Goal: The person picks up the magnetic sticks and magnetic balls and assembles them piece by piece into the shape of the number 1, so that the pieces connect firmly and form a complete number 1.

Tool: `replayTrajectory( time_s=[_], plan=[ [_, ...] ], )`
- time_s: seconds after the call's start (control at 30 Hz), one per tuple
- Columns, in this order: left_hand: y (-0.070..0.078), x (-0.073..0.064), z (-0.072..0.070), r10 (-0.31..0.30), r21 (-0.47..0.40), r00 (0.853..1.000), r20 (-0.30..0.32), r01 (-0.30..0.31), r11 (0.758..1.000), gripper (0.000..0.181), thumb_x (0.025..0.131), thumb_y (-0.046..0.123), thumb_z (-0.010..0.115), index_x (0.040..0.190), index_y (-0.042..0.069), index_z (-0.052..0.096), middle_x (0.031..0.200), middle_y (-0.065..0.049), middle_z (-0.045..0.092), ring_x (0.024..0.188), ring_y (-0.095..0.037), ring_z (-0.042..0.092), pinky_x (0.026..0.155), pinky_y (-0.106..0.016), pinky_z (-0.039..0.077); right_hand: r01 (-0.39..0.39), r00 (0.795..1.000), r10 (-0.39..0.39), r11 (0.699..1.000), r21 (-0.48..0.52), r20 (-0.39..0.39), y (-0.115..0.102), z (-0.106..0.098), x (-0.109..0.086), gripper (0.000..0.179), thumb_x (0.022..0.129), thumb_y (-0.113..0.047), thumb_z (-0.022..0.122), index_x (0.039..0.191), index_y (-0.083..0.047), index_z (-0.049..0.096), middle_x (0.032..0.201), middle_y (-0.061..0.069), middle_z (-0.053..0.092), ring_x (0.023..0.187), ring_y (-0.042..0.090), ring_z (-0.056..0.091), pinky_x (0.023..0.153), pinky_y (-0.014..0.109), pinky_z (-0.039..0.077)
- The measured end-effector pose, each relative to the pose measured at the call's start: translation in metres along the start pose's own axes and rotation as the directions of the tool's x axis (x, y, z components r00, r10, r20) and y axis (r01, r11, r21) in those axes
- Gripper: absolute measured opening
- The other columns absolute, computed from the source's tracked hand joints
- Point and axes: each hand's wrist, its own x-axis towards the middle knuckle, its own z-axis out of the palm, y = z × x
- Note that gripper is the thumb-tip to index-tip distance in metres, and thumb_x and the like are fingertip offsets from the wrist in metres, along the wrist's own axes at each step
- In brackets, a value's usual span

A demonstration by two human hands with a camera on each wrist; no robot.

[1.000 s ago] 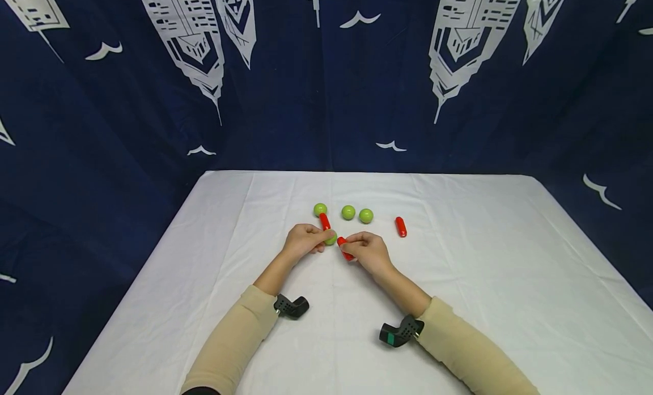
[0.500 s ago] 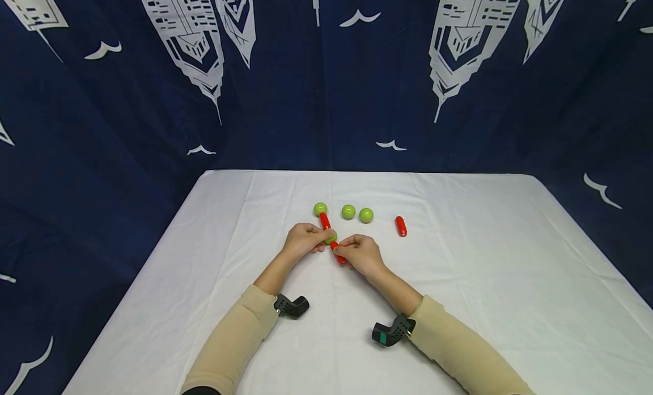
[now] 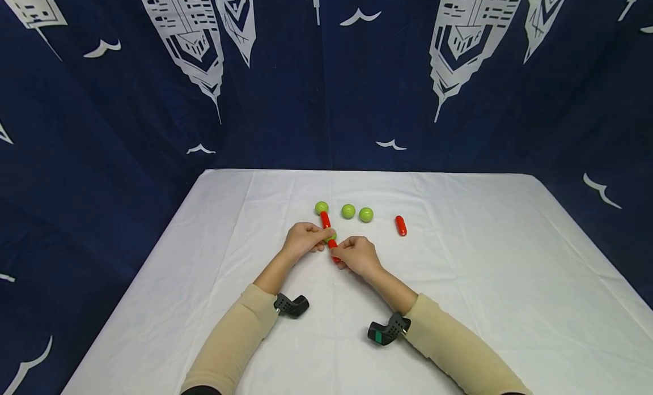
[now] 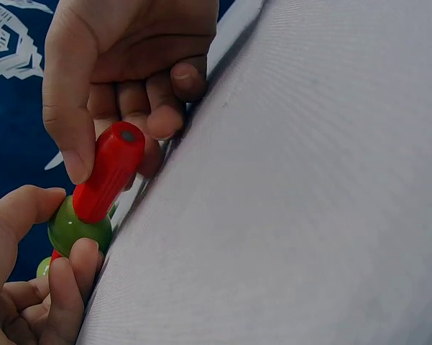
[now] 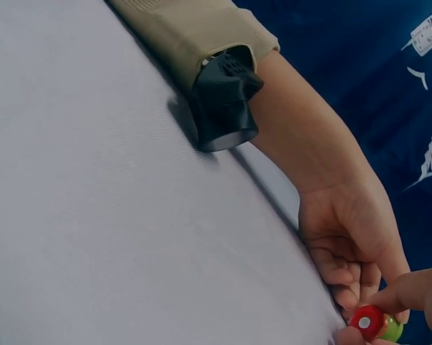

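Observation:
My left hand [image 3: 306, 238] pinches a green ball [image 4: 70, 231] between thumb and fingers. A red rod [image 3: 325, 219] runs from the far side of that ball to another green ball [image 3: 321, 208], forming a short chain. With thumb and fingers my right hand [image 3: 359, 255] pinches a second red rod [image 4: 108, 176]. One end of this rod meets the near side of the held ball in the left wrist view; its free end carries a small round grey disc. The right wrist view shows that end as a red cap [image 5: 366, 322], with green just behind it.
Two loose green balls, one [image 3: 348, 211] beside the other [image 3: 365, 215], lie right of the chain's far end. Farther right rests a loose red rod [image 3: 401, 225]. A white cloth [image 3: 500, 259] covers the table; a dark blue printed curtain [image 3: 326, 89] hangs behind.
My right hand has moved left and slightly nearer, bringing its red rod against the green ball in my left hand. The far ball and rod have shifted slightly; my left hand stays put.

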Motion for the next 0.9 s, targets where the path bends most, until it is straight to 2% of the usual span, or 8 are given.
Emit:
replayTrajectory(
  time_s=[0.23, 0.47, 0.9],
  plan=[
    [0.0005, 0.0004, 0.0004, -0.005, 0.012, 1.0, -0.005, 0.005, 1.0, 0.031, 0.081, 0.033, 0.079, 0.083, 0.003, 0.071, 0.056, 0.002, 0.06, 0.052, -0.005, 0.055, 0.051, -0.016, 0.042, 0.008, 0.999, -0.005, 0.996, -0.085, 0.034, 0.001, 0.0017, -0.0054, 0.024, 0.085, -0.019, 0.073, 0.069, -0.005, 0.063, 0.054, 0.001, 0.058, 0.04, 0.009, 0.052, 0.04, 0.02, 0.044],
    [-0.0001, 0.002, 0.0014, -0.01, 0.007, 1.0, -0.009, 0.01, 1.0, 0.031, 0.081, 0.032, 0.08, 0.082, 0.003, 0.071, 0.056, 0.001, 0.061, 0.052, -0.005, 0.056, 0.05, -0.016, 0.043, 0.064, 0.998, -0.063, 0.982, -0.176, 0.01, 0.002, 0.0041, -0.0048, 0.029, 0.081, -0.021, 0.074, 0.06, -0.009, 0.058, 0.043, -0.001, 0.052, 0.037, 0.01, 0.05, 0.038, 0.019, 0.034],
    [0.0, 0.0009, 0.0007, 0.007, 0.013, 1.0, -0.021, -0.007, 1.0, 0.032, 0.081, 0.033, 0.08, 0.084, 0.002, 0.071, 0.056, 0.001, 0.061, 0.051, -0.005, 0.055, 0.051, -0.017, 0.043, 0.08, 0.996, -0.086, 0.984, -0.159, -0.027, 0.0063, 0.0054, -0.0045, 0.02, 0.081, -0.018, 0.07, 0.068, -0.007, 0.06, 0.046, -0.001, 0.053, 0.035, 0.009, 0.049, 0.037, 0.02, 0.035]
  ],
)
